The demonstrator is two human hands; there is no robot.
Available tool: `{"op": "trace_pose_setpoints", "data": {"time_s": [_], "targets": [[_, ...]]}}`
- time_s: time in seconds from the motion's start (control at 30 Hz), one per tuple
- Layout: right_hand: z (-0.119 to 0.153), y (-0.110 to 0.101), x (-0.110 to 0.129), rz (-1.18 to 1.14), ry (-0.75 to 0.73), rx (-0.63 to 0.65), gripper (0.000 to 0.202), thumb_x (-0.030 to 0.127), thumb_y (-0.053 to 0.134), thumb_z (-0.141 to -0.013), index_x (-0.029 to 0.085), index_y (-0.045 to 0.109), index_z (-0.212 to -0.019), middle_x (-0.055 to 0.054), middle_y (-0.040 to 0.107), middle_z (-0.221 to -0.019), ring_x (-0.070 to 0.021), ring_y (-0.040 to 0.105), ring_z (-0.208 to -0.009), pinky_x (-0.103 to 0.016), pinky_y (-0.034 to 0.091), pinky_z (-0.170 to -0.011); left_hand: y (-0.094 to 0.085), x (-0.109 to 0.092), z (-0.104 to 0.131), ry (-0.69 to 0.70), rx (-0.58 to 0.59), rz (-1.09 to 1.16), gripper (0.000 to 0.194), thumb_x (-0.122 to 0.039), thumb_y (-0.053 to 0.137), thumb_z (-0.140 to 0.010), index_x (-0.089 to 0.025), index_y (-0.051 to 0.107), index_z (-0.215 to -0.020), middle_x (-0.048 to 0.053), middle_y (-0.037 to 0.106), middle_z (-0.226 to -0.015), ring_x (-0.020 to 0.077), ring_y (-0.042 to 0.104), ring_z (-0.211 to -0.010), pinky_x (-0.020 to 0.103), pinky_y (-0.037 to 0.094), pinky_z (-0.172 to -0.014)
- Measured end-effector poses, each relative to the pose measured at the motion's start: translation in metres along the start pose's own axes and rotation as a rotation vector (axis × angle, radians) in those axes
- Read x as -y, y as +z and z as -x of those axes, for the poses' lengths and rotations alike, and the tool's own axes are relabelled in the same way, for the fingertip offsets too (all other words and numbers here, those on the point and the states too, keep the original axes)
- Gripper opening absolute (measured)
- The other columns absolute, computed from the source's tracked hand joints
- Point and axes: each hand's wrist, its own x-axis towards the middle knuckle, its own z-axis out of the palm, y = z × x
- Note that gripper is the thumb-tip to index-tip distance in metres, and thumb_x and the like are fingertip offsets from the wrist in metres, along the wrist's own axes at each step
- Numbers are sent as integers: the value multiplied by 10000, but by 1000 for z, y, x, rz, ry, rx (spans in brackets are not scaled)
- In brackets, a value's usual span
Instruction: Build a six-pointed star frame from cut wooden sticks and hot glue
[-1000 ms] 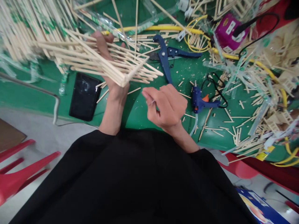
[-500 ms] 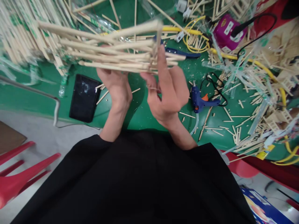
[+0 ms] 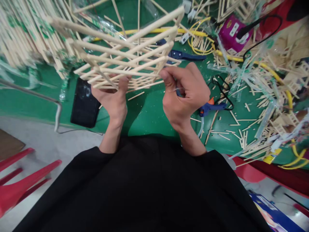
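Observation:
A lattice frame of wooden sticks is raised above the green table, its crossed sticks spread so that the gaps show. My left hand grips its lower left part, with the thumb in front of the sticks and the other fingers partly hidden behind. At the frame's lower right corner is my right hand, thumb and index finger pinched together. A thin clear strand shows by its fingers. The blue glue gun lies just right of my right hand, which partly covers it.
A black tablet lies on the green table at the left. Bundled sticks fill the back left. Blue pliers, a yellow cable and a purple power adapter are behind. Loose sticks litter the right.
The stick frame has tilted, so its lattice face shows more. My right hand has moved right and slightly down, its raised index finger now curled in. My left thumb has come into view on the sticks.

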Motion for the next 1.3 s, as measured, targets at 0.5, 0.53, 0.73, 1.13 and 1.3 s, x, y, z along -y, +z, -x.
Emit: {"op": "trace_pose_setpoints", "data": {"time_s": [0.5,0.53,0.73,1.13,1.3], "targets": [[-44,-44,-45,-465,6,-166,240,419,586,-968,266,529,-792,6,477,-782,-120,594,-711,-269,510,-666,-3,-9,0,191,-27,-70,423,-493,778,-838,-286,424,-945,-99,632,-712,210,745,-721,495,629,-781],[-46,-48,-43,-558,28,-85,220,385,550,-977,271,508,-793,-2,508,-834,-144,658,-873,-313,547,-815,-4,-9,0,177,-13,-72,430,-504,775,-838,-283,421,-941,-102,628,-704,206,745,-719,488,632,-786],[-46,-35,-8,-886,100,192,184,161,329,-965,302,371,-855,56,467,-687,-140,607,-623,-305,550,-650,-7,-7,-1,92,55,-108,405,-512,735,-874,-267,422,-956,-89,654,-762,228,764,-892,517,608,-919],[-26,-19,2,312,-127,359,305,442,485,-1005,278,550,-757,-25,635,-751,-180,529,-626,-337,331,-590,8,-23,3,266,-126,-203,446,-517,779,-811,-274,426,-935,-110,579,-647,152,671,-577,419,611,-682],[-32,-23,4,-115,-140,247,352,420,439,-1016,302,547,-703,-35,578,-744,-226,607,-806,-368,462,-688,5,-15,-1,307,-183,-277,553,-664,717,-801,-255,374,-945,-101,550,-655,144,647,-563,404,613,-677]]}}
